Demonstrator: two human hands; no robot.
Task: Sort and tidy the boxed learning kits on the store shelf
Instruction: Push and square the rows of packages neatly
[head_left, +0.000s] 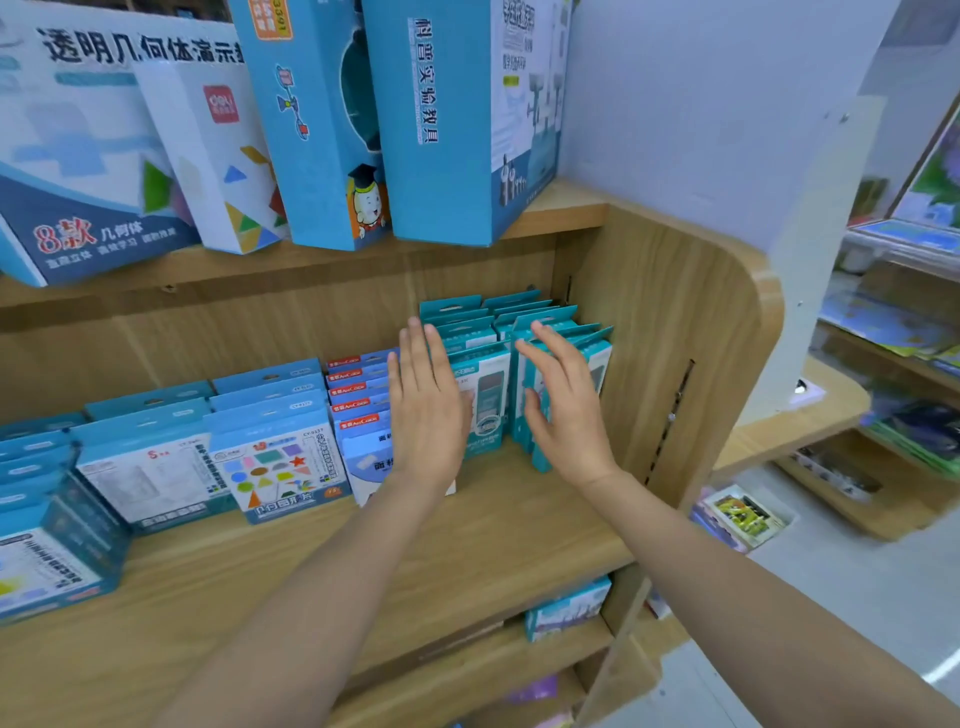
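Note:
Two rows of teal boxed kits (485, 400) stand upright at the right end of the middle wooden shelf (493, 525). My left hand (423, 410) is flat with straight fingers in front of the left teal row, covering part of it and of the red-labelled blue boxes (358, 395). My right hand (566, 410) is spread with straight fingers against the front of the right teal row. Neither hand holds a box. Further left stand rows of blue kits, one with coloured shapes (278, 462) on its front.
Large blue and white kit boxes (441, 119) stand on the upper shelf above. The shelf's rounded wooden side panel (675, 374) is close to my right hand. A small box (569, 608) lies on the lower shelf. Another display with colourful items (904, 332) stands at the right.

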